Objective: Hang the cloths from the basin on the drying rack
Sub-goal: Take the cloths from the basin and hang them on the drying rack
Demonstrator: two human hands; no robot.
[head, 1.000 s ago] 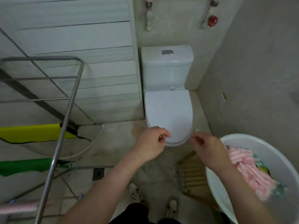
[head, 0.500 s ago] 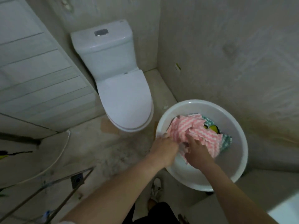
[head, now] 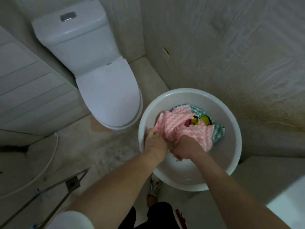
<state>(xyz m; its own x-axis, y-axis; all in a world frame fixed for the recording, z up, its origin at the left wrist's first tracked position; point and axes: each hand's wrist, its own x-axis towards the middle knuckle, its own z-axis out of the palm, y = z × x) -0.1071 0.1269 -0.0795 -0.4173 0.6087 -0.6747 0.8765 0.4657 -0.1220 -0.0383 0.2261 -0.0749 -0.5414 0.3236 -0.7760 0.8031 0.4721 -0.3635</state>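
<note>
We are gripping one pink zigzag cloth [head: 175, 123] with our left hand [head: 156, 142] and right hand [head: 188, 147], fingers curled tight into its near-left folds. It is lying in the one white basin [head: 231, 146], covering one teal cloth [head: 217, 134] and one yellow cloth [head: 200, 120]. One toilet [head: 109, 96] is standing far left, and the drying rack [head: 66, 196] is showing near left.

Both hands, left hand [head: 156, 142] and right hand [head: 187, 146], grip the pink cloth [head: 173, 124] (zigzag-striped) in the white basin [head: 231, 126].

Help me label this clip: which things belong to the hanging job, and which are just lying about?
Job: basin, pink cloth, teal cloth, yellow cloth, drying rack, left hand, right hand.
Lying about: toilet, hose, floor drain.
</note>
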